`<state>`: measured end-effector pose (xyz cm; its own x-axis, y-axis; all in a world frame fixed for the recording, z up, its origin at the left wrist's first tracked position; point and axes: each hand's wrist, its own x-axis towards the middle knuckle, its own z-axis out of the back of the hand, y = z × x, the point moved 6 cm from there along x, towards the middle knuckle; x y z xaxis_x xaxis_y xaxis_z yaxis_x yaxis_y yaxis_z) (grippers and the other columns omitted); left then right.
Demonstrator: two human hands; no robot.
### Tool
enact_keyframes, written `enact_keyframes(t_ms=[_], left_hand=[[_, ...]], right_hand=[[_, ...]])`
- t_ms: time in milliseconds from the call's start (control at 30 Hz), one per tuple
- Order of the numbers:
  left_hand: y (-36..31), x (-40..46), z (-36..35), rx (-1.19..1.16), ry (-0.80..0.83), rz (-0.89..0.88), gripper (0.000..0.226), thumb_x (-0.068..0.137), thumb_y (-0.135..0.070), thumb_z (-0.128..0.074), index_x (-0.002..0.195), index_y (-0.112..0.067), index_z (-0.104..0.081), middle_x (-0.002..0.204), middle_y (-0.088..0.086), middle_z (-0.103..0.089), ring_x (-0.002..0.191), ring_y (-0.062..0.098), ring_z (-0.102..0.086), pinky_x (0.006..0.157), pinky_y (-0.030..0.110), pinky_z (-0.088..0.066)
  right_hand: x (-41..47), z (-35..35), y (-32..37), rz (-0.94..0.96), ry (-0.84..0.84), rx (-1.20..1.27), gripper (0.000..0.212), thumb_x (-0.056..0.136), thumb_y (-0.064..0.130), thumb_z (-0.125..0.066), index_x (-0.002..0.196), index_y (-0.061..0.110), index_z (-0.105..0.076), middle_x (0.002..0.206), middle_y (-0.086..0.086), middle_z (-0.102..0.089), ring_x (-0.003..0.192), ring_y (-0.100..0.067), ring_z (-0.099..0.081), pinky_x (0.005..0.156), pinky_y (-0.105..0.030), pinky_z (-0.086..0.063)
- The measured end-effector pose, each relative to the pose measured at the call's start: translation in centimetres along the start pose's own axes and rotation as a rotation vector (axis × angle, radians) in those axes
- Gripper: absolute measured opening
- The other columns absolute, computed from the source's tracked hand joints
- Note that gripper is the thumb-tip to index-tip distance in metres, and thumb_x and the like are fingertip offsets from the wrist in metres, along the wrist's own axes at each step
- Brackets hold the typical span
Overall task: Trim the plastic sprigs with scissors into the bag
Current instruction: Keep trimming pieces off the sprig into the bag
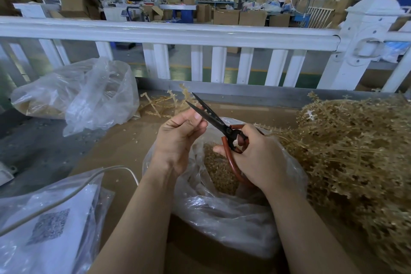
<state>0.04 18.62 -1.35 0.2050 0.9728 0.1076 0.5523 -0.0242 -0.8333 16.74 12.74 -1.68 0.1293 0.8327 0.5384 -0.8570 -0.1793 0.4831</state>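
Observation:
My right hand (258,158) grips the red-brown handles of black scissors (213,118), whose blades are parted and point up and to the left. My left hand (180,133) is curled with thumb and fingers pinched together right at the lower blade; whatever it pinches is too small to make out. Both hands hover over an open clear plastic bag (222,209) holding tan trimmed bits (219,171). A big heap of tan plastic sprigs (355,151) lies to the right.
Stripped sprig stems (164,104) lie behind the hands by a white railing (169,35). A clear bag (77,93) sits at the left. Another bag with printed paper (51,224) and a white cable (66,196) lie near left. A person stands far off in the workshop.

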Motion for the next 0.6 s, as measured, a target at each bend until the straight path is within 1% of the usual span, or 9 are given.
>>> enact_keyframes(t_ms=[67,167,267,333,433,500,600], left_hand=[[-0.04,-0.02,-0.05,-0.007,-0.003,-0.001,0.013,0.073,-0.011,-0.069,0.081,-0.014,-0.079,0.078,0.000,-0.073,0.067,0.008,-0.065,0.077,0.022,-0.057],[-0.06,-0.04,-0.10,-0.020,0.002,0.000,0.013,0.074,-0.011,-0.069,0.082,-0.012,-0.078,0.077,0.000,-0.073,0.066,0.008,-0.065,0.076,0.021,-0.058],[-0.07,-0.11,-0.15,-0.014,0.019,-0.002,0.014,0.074,-0.010,-0.067,0.082,-0.013,-0.079,0.077,0.000,-0.073,0.067,0.008,-0.065,0.077,0.021,-0.057],[-0.02,-0.11,-0.18,-0.008,0.023,-0.001,0.016,0.073,-0.010,-0.066,0.081,-0.014,-0.079,0.075,-0.001,-0.072,0.067,0.008,-0.064,0.078,0.022,-0.056],[0.04,-0.09,-0.21,-0.009,0.026,0.002,0.016,0.073,-0.010,-0.066,0.082,-0.014,-0.079,0.075,0.000,-0.072,0.067,0.008,-0.064,0.078,0.022,-0.056],[0.08,-0.09,-0.26,-0.009,0.031,0.002,0.015,0.073,-0.010,-0.066,0.081,-0.014,-0.079,0.075,-0.001,-0.072,0.067,0.008,-0.064,0.078,0.022,-0.056],[0.06,-0.09,-0.33,-0.007,0.039,-0.002,0.015,0.074,-0.011,-0.067,0.081,-0.014,-0.079,0.077,-0.001,-0.072,0.067,0.008,-0.064,0.078,0.022,-0.055]], right_hand=[[0.02,0.03,0.09,0.012,-0.003,0.001,0.065,0.069,0.085,-0.051,0.088,0.023,-0.059,0.065,0.012,-0.057,0.057,-0.004,-0.057,0.053,-0.026,-0.053],[-0.03,0.17,0.21,0.027,-0.014,0.014,0.064,0.070,0.084,-0.052,0.089,0.023,-0.060,0.065,0.014,-0.056,0.056,-0.003,-0.056,0.051,-0.020,-0.047],[-0.03,0.28,0.43,0.029,-0.008,0.008,0.063,0.069,0.088,-0.047,0.094,0.030,-0.055,0.070,0.018,-0.057,0.060,0.002,-0.055,0.052,-0.013,-0.040],[0.00,0.28,0.51,0.032,-0.005,0.004,0.063,0.068,0.090,-0.044,0.096,0.034,-0.051,0.073,0.019,-0.056,0.063,0.005,-0.053,0.054,-0.011,-0.037],[0.03,0.24,0.45,0.028,-0.001,0.000,0.062,0.067,0.091,-0.042,0.095,0.036,-0.047,0.074,0.018,-0.058,0.065,0.002,-0.055,0.054,-0.013,-0.041],[-0.01,0.30,0.38,0.026,-0.006,-0.002,0.064,0.067,0.092,-0.041,0.094,0.034,-0.049,0.073,0.017,-0.058,0.064,0.001,-0.056,0.054,-0.015,-0.044],[-0.04,0.41,0.41,0.029,-0.020,-0.005,0.063,0.068,0.091,-0.041,0.092,0.034,-0.050,0.069,0.019,-0.055,0.060,0.002,-0.054,0.051,-0.012,-0.040]])
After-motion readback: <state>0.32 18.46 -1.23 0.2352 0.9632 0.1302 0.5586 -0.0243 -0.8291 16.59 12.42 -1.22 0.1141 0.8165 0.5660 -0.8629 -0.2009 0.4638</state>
